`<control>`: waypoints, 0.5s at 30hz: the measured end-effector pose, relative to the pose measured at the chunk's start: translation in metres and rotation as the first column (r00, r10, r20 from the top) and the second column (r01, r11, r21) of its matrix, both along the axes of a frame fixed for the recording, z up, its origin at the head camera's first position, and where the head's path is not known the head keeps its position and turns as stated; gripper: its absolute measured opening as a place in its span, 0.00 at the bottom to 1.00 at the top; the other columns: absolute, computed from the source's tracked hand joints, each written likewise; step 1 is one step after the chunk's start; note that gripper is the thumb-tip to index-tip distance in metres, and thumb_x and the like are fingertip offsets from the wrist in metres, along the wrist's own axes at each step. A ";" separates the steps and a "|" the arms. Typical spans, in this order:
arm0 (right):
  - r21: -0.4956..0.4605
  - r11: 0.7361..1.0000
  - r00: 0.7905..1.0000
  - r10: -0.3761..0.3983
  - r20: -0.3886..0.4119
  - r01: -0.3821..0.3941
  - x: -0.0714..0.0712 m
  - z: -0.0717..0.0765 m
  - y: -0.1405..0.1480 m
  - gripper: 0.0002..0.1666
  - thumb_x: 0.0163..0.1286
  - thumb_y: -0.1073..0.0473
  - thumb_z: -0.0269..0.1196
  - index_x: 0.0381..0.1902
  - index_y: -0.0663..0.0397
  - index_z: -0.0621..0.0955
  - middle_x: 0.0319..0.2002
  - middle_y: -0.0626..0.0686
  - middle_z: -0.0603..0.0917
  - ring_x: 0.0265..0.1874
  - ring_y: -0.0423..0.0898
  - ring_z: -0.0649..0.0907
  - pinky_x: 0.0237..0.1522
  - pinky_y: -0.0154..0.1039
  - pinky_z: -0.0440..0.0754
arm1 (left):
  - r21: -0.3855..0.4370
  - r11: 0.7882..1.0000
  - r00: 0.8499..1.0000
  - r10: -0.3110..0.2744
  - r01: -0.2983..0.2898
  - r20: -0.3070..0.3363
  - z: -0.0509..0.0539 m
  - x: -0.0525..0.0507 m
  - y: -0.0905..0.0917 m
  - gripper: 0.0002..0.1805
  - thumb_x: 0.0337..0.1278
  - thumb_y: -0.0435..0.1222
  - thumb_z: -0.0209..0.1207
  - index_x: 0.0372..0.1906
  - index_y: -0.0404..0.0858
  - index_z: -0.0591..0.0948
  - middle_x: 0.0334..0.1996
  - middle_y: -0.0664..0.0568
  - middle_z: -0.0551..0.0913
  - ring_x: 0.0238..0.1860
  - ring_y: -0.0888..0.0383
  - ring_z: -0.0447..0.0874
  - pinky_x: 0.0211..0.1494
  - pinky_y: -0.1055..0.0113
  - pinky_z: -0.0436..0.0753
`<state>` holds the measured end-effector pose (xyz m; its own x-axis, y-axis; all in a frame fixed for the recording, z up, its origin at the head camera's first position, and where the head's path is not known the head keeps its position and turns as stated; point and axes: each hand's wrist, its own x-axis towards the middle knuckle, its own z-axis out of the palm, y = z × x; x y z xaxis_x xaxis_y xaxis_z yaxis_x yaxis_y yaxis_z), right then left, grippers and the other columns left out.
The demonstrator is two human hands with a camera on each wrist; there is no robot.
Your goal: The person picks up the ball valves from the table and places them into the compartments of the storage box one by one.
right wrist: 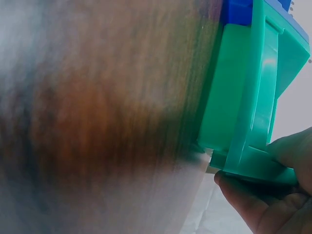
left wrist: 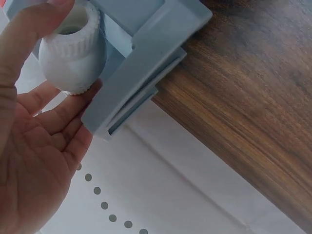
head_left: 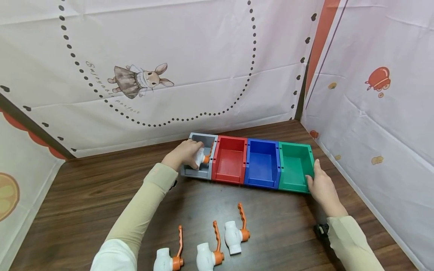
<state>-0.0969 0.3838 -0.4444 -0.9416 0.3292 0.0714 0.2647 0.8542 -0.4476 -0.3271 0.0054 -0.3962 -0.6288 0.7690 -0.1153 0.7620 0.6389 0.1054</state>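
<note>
Left of the red bin [head_left: 229, 162], the left hand [head_left: 184, 153] grips a white valve [head_left: 200, 158] at the gray bin [head_left: 200, 174], orange handle [head_left: 211, 149] rightward, while the right hand [head_left: 323, 188] pinches the green bin [head_left: 295, 168].

Green bin [right wrist: 243, 92] between the fingers [right wrist: 242, 199] — blue bin [right wrist: 238, 11] alongside

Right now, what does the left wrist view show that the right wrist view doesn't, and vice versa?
Only left wrist: the left grip holding a white valve, hollow end showing, thumb at its rim, at the gray bin.

Only right wrist: the right grip pinching the edge of the green bin, with part of the blue bin next to it.

Both: the brown wood table and the white cloth beyond it.
</note>
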 end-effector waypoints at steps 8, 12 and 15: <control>-0.005 1.000 1.000 -0.007 0.008 0.007 -0.001 0.001 0.001 0.39 0.70 0.65 0.51 0.69 0.80 0.46 0.56 0.84 0.65 0.53 0.76 0.70 0.51 0.66 0.70 | -0.018 1.000 1.000 0.017 -0.017 0.012 0.000 0.001 0.003 0.41 0.27 0.42 0.77 0.55 0.33 0.73 0.43 0.44 0.81 0.48 0.46 0.74 0.56 0.54 0.73; -0.009 1.000 1.000 -0.009 0.021 0.009 0.000 -0.001 0.001 0.40 0.70 0.65 0.51 0.69 0.80 0.45 0.57 0.84 0.64 0.54 0.76 0.70 0.51 0.66 0.70 | -0.040 0.999 1.000 0.022 -0.021 0.021 -0.001 0.001 0.005 0.40 0.29 0.41 0.75 0.55 0.34 0.73 0.42 0.44 0.81 0.47 0.46 0.74 0.54 0.54 0.74; -0.007 1.000 1.000 -0.004 0.024 0.004 0.001 -0.003 0.001 0.40 0.70 0.65 0.51 0.69 0.79 0.44 0.57 0.84 0.64 0.53 0.76 0.70 0.51 0.66 0.71 | -0.065 0.997 0.999 0.033 -0.030 0.038 -0.002 0.002 0.007 0.39 0.31 0.40 0.73 0.56 0.33 0.72 0.44 0.44 0.80 0.49 0.45 0.73 0.54 0.54 0.73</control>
<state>-0.0964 0.3847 -0.4470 -0.9417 0.3332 0.0461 0.2787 0.8498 -0.4474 -0.3253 0.0121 -0.3978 -0.6468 0.7390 -0.1885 0.7374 0.6690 0.0925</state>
